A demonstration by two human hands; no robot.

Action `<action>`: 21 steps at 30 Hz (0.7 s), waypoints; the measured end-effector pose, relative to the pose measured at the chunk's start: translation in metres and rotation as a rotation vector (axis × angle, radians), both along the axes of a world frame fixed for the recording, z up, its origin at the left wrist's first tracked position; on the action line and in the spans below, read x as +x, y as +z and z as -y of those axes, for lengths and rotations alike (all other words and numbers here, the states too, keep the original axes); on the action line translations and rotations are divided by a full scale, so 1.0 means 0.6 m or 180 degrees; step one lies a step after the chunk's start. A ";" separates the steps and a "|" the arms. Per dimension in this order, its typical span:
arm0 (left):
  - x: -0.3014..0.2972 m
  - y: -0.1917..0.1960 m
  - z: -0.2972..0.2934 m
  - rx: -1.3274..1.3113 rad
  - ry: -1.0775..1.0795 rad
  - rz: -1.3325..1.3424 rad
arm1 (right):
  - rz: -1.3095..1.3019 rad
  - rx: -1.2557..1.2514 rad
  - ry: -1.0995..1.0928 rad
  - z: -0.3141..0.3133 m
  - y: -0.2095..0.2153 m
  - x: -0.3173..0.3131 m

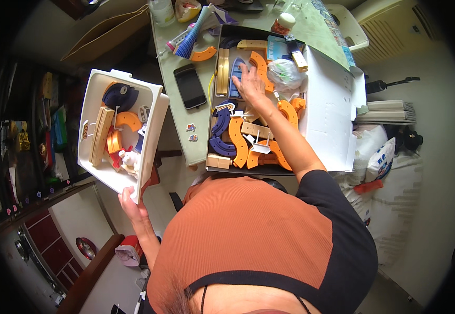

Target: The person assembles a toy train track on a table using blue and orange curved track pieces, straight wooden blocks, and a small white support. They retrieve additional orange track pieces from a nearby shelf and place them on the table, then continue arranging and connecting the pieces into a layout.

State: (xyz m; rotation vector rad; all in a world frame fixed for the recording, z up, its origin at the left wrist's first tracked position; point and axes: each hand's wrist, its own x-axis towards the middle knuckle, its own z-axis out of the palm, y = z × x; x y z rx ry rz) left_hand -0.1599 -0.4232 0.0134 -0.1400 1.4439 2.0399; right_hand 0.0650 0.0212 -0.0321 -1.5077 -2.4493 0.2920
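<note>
Sorting seems underway: right hand, fingers spread flat, presses a blue track piece in the far box (needs pinching next), left hand clamped on the white bin

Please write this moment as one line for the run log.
left hand: holds white bin of track pieces | right hand: on blue piece in black box | phone: on table

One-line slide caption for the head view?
Left hand holds a tilted white bin of toy track pieces while the right hand reaches into a box of orange and blue curved tracks.
</note>
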 end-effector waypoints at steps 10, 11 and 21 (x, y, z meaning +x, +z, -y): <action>-0.015 -0.037 -0.002 -0.0067 0.0161 0.0018 | -0.0030 0.0711 0.0628 -0.072 0.079 -0.091; -0.010 -0.036 0.000 0.0052 0.0021 0.0088 | -0.0413 0.0463 0.0611 -0.085 0.080 -0.127; 0.024 -0.052 0.021 -0.0155 0.0345 0.0248 | -0.0107 0.0345 -0.0510 -0.193 0.047 -0.345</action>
